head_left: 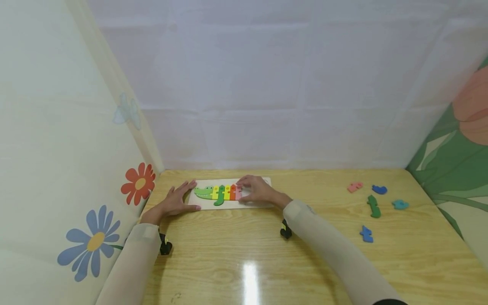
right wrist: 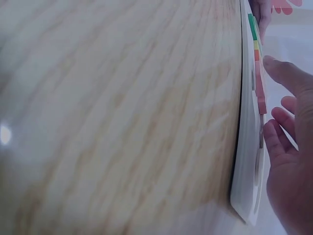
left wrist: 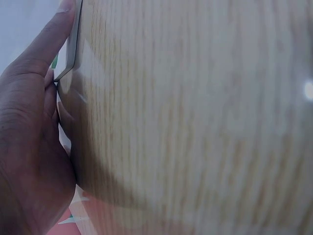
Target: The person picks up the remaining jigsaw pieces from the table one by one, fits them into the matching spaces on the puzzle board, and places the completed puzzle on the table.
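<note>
A pale wooden puzzle board (head_left: 206, 204) lies flat near the back of the table, with a crocodile made of coloured pieces on it. My left hand (head_left: 176, 201) holds the board's left end, thumb along the front edge and fingers at the back edge. In the left wrist view the thumb (left wrist: 46, 36) lies straight along the board's side. My right hand (head_left: 259, 189) pinches a pink puzzle piece (head_left: 239, 192) at the right end of the row, beside a red-orange piece (head_left: 233, 192). Green head, yellow and green pieces fill the row's left.
Several loose pieces lie on the table at the right: pink (head_left: 355, 187), dark blue (head_left: 379, 189), green (head_left: 374, 206), light blue (head_left: 400, 204) and blue (head_left: 366, 234). A white cloth wall (head_left: 274, 106) stands behind the table, a flowered wall (head_left: 95, 178) at the left.
</note>
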Demonstrator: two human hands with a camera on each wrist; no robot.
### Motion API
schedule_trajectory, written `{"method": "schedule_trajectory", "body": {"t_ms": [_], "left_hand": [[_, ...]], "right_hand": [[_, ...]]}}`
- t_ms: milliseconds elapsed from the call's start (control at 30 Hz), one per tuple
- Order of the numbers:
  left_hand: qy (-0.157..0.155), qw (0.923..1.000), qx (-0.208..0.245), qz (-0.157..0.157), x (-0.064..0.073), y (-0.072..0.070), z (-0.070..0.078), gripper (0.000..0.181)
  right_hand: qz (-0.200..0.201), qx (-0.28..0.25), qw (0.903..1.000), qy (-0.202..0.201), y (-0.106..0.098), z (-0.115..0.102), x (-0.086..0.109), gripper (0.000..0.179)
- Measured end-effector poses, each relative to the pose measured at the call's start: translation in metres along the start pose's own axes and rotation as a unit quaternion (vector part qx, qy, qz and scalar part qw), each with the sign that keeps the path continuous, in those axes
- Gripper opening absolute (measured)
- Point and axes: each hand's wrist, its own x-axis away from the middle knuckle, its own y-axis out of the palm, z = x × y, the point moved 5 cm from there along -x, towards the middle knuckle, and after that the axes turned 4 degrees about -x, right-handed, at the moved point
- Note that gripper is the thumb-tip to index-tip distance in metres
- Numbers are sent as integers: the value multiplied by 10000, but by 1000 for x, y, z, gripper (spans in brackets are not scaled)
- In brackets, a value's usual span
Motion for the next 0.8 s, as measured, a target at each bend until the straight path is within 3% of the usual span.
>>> {"method": "schedule_trajectory", "body": {"t_ms": [600, 800], "left_hand": [[1, 10000, 16, 14, 0, 0, 1, 116], [-13, 10000, 7, -4, -1, 0, 0, 115]], "right_hand": [[218, -193, 9996, -24, -6, -3, 10, 63], [347, -205, 9990, -201, -10, -4, 14, 63]]}}
